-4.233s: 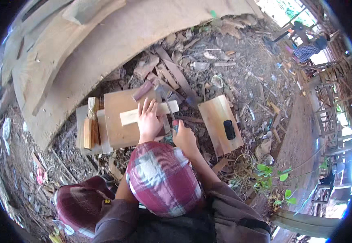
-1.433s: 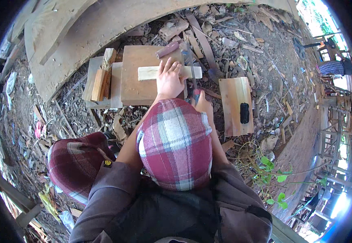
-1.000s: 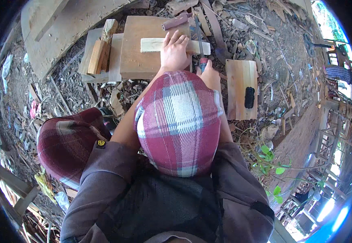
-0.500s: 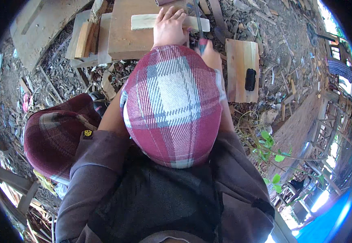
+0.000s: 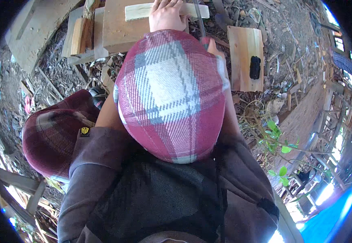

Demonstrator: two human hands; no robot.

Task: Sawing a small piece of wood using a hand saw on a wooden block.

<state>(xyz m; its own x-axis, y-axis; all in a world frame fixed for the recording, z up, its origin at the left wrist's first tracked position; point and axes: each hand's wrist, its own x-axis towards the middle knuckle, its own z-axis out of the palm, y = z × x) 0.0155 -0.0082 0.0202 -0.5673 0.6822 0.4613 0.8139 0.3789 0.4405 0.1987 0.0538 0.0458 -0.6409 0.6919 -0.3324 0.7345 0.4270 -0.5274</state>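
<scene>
– Left hand (image 5: pixel 168 19), right hand (image 5: pixel 215 48) and pale wood strip (image 5: pixel 137 12) sit higher in view than half a second ago; right has also drawn back from the strip. Layout, from left?
– Two offcuts (image 5: pixel 78 37) side by side, then a brown slab (image 5: pixel 121 34). Strip lies across the slab, right end overhanging its edge.
– Left hand state?
– Palm down on strip, fingers part-spread, tips cut off by the upper edge. Plaid-covered knee (image 5: pixel 170 89) just below.
– Next?
– Long thin blade (image 5: pixel 200 22) crossing the strip near its right end, red handle (image 5: pixel 205 41) toward the knee. Right hand closed round handle, partly hidden behind knee.
– Blade touching wood?
– Can't tell. Far right: light plank (image 5: pixel 241 46), apart from slab, black oblong case (image 5: pixel 255 67) lying on it.
</scene>
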